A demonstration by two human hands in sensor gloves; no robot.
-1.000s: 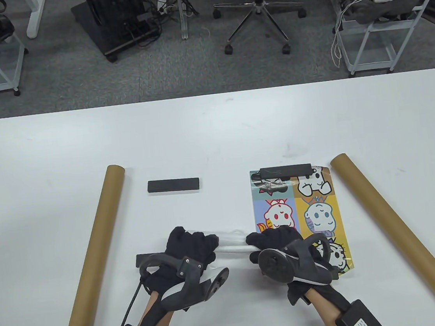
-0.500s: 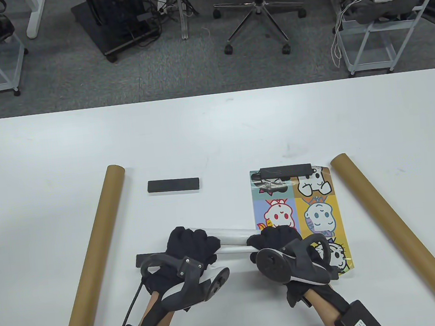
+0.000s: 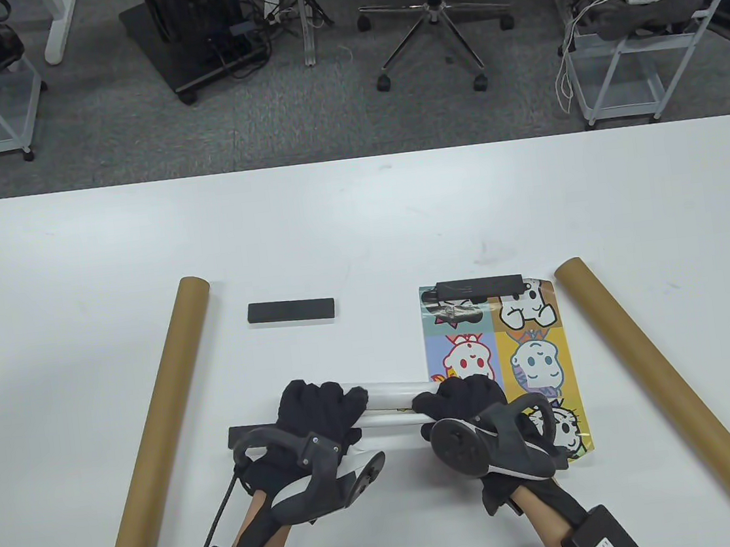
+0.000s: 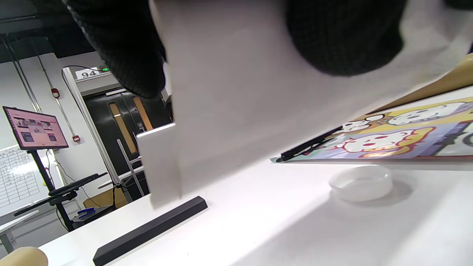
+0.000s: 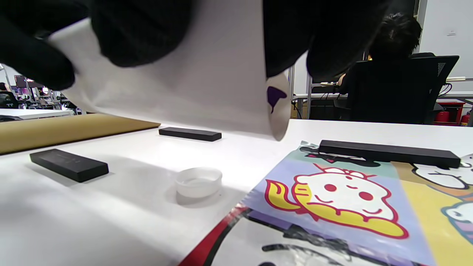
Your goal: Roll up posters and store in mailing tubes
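Both hands hold a rolled white poster (image 3: 389, 397) just above the table's near middle. My left hand (image 3: 318, 410) grips its left end, my right hand (image 3: 461, 397) its right end. The roll fills the top of the left wrist view (image 4: 236, 92) and the right wrist view (image 5: 177, 88), under black gloved fingers. A second, colourful cartoon poster (image 3: 499, 350) lies flat to the right, a black bar (image 3: 480, 287) weighing down its far edge. Two brown mailing tubes lie on the table, one at the left (image 3: 159, 435), one at the right (image 3: 667, 384).
A loose black bar (image 3: 291, 310) lies beyond the hands; another (image 3: 245, 434) sits partly under my left hand. A white plastic tube cap (image 5: 198, 181) rests on the table below the roll, also in the left wrist view (image 4: 360, 183). Chairs and carts stand beyond the table's far edge.
The roll between my hands has tightened and straightened, shifting slightly toward the far side. The hands stay in nearly the same place.
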